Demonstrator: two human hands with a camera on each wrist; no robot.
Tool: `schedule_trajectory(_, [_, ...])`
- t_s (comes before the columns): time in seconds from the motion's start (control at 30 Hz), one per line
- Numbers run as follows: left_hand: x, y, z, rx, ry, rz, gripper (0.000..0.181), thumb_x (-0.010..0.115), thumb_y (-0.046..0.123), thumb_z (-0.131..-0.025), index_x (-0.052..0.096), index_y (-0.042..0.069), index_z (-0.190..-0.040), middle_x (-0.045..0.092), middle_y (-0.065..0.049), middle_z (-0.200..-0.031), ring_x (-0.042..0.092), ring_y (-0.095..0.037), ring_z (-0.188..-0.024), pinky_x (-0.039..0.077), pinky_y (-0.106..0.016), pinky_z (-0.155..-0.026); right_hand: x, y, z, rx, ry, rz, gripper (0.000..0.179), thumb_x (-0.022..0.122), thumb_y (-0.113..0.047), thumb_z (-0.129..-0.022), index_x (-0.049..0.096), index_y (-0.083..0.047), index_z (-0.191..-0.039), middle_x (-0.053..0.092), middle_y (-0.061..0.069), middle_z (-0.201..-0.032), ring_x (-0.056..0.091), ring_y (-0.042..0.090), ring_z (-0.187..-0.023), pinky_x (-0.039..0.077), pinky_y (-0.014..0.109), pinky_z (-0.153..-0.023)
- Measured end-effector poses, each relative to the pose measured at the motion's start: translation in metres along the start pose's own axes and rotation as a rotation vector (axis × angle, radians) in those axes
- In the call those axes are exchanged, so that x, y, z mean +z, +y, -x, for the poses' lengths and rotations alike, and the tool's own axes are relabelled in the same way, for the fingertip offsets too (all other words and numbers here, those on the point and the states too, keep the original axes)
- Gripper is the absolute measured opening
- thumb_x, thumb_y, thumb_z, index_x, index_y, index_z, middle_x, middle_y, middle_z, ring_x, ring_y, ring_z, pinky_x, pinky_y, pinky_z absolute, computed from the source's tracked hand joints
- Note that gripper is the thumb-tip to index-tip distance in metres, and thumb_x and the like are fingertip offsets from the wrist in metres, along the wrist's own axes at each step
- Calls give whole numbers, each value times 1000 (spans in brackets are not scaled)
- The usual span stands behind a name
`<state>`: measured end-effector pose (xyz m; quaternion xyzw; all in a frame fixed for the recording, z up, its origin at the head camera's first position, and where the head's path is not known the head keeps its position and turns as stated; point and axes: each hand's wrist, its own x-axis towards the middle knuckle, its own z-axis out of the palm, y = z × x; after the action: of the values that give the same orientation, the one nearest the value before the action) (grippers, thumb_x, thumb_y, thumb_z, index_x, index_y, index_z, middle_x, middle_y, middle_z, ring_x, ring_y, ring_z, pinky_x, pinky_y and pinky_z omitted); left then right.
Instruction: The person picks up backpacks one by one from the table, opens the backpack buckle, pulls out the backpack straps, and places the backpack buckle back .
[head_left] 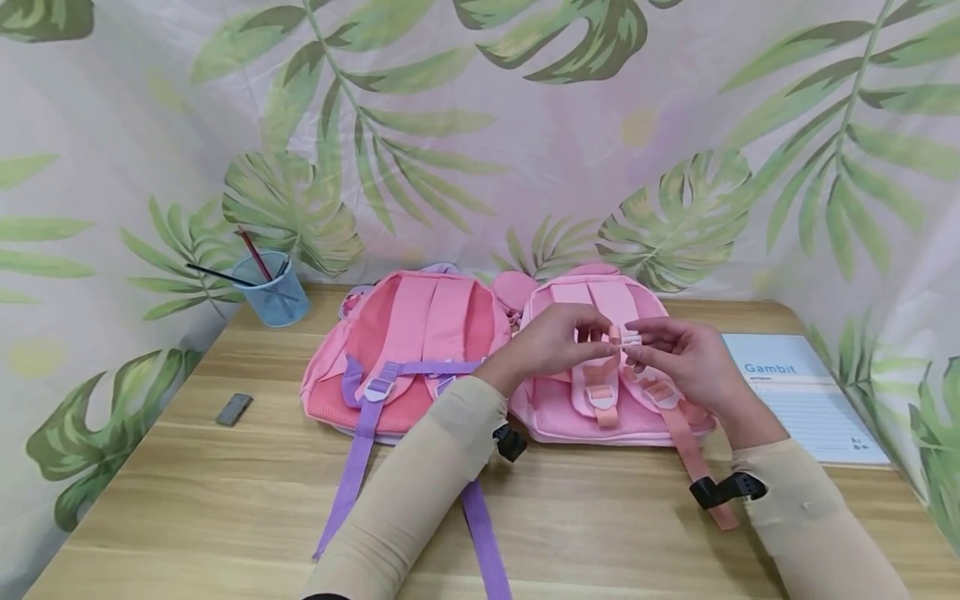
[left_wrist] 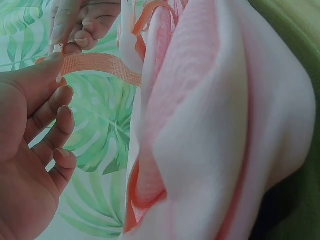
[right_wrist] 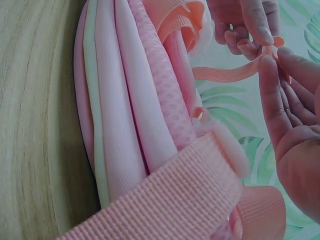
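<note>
Two pink backpacks lie side by side with their shoulder straps up. Over the right backpack (head_left: 555, 408), my left hand (head_left: 558, 337) pinches an orange webbing strap (left_wrist: 102, 65) between thumb and fingers. Facing it, my right hand (head_left: 690, 358) pinches a small white plastic buckle (head_left: 632, 339) at the end of that strap. The fingertips of both hands nearly meet, and they partly hide the buckle. Raised off the backpack, the orange strap bows from its side to the fingers. White adjusters (head_left: 602, 397) with orange webbing sit on the shoulder straps below.
Left of the hands is the other backpack (head_left: 341, 396), with purple straps (head_left: 352, 475) trailing forward across the wooden table (head_left: 585, 517). A blue mesh pencil cup (head_left: 281, 300) stands at the back left, and a grey eraser-like block (head_left: 234, 409) lies nearby. A notebook (head_left: 806, 408) lies at right.
</note>
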<state>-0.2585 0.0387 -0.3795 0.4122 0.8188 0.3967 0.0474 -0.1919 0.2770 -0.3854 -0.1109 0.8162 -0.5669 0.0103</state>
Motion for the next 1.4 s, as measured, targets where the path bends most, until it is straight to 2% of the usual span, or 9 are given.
schedule_trajectory(0.23, [4,-1,-2,-44,-37,40,23,80,23,-100,75,9,-118,65,-1,-91,55,-9,-84,44,-18,-74,-5,0,-1,77,-5,-46,37,78,-11,-100,68,4,-132,82,-9,-97,79,10,-87,66,31,-80])
schedule_trajectory(0.37, [8,-5,-2,-119,-120,62,30,80,24,-100,74,6,-123,66,-1,-93,56,-9,-82,46,-19,-74,-7,1,-1,114,10,-104,25,80,-11,-99,74,-6,-123,81,-11,-97,79,10,-88,65,30,-81])
schedule_trajectory(0.47, [12,-8,-2,-168,-192,24,27,79,23,-100,75,7,-121,66,0,-94,57,-8,-83,47,-18,-77,-7,2,0,118,12,-202,19,79,-5,-98,77,-13,-115,81,-9,-99,79,12,-87,65,29,-80])
schedule_trajectory(0.53, [15,-10,-1,-191,-210,-6,22,79,21,-100,77,7,-117,67,0,-94,57,-7,-85,47,-18,-80,-6,3,-1,114,9,-272,19,79,-2,-97,79,-15,-111,81,-7,-98,80,13,-85,65,29,-79])
schedule_trajectory(0.63, [19,-13,-1,-211,-199,-29,16,78,18,-100,78,7,-112,69,1,-94,58,-7,-87,48,-18,-83,-5,4,-2,95,-4,-350,19,77,1,-97,79,-14,-109,81,-2,-98,80,14,-83,66,30,-78])
schedule_trajectory(0.83, [23,-13,0,-218,-184,-61,14,78,18,-100,79,7,-108,72,-1,-95,60,-8,-88,49,-20,-84,-8,3,-2,110,17,-403,19,75,1,-98,79,-15,-108,81,-1,-97,79,13,-84,66,29,-78])
schedule_trajectory(1.03, [27,-11,2,-192,-191,-156,15,78,20,-100,81,8,-108,74,-2,-95,60,-9,-87,48,-21,-85,-6,2,-3,-7,8,-656,28,64,14,-100,81,-8,-106,82,5,-96,80,13,-84,65,26,-76])
schedule_trajectory(1.1, [29,-11,2,-195,-189,-161,14,78,20,-100,81,9,-107,72,0,-93,59,-9,-86,48,-20,-84,-5,2,-4,-35,5,-700,28,63,15,-100,81,-6,-106,82,6,-96,81,14,-83,64,25,-76])
schedule_trajectory(1.4, [33,-15,4,-214,-192,-115,13,78,19,-100,82,9,-107,70,2,-88,57,-8,-82,47,-19,-80,-2,2,-3,-37,18,-792,30,61,19,-99,81,-3,-105,82,9,-94,81,17,-80,65,26,-75])
